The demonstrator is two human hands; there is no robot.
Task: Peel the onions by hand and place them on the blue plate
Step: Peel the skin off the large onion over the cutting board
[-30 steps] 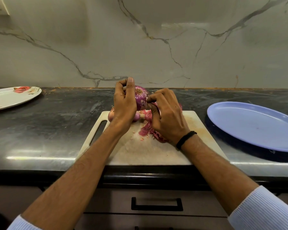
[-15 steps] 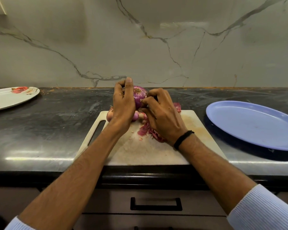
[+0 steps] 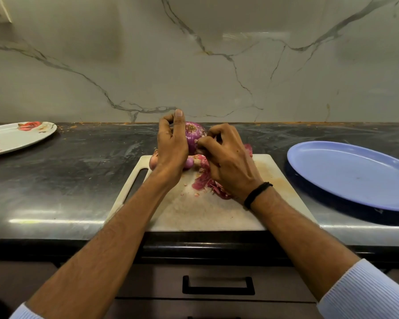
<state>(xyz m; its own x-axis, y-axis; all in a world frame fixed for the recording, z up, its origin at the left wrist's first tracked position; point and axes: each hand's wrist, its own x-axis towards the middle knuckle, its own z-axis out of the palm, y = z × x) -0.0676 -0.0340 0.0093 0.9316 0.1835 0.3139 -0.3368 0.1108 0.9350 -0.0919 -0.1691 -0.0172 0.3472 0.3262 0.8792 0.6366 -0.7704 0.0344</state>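
Looking down from my head, I hold a purple onion [image 3: 194, 137] up above the far edge of the cutting board [image 3: 205, 212]. My left hand [image 3: 172, 146] grips it from the left with the fingers curled round it and the thumb standing upright. My right hand [image 3: 228, 162] comes in from the right, fingers bent, the tips pinching at the onion's skin low on its side. A black band [image 3: 256, 194] sits on my right wrist, and pale blue ribbed sleeves [image 3: 366, 293] are pushed back on both arms.

The board is white, stained and speckled with crumbs, with a slot handle on its left side. Loose reddish peels [image 3: 202, 181] lie on it under my right hand. Two small onions [image 3: 189, 162] rest at the board's far edge, partly hidden behind my left hand.

The board lies on a dark, glossy stone counter [image 3: 67, 176], streaked and catching light along its front edge. On the counter to the right of the board lies the blue plate [image 3: 355, 176], well apart from the onion. Far left is a white plate [image 3: 16, 137] with a red flower print; something pinkish at its left edge is cut off by the frame.

Behind the counter rises a pale marble wall [image 3: 194, 65] with dark veins. Below the counter front is a drawer with a black handle [image 3: 218, 285].
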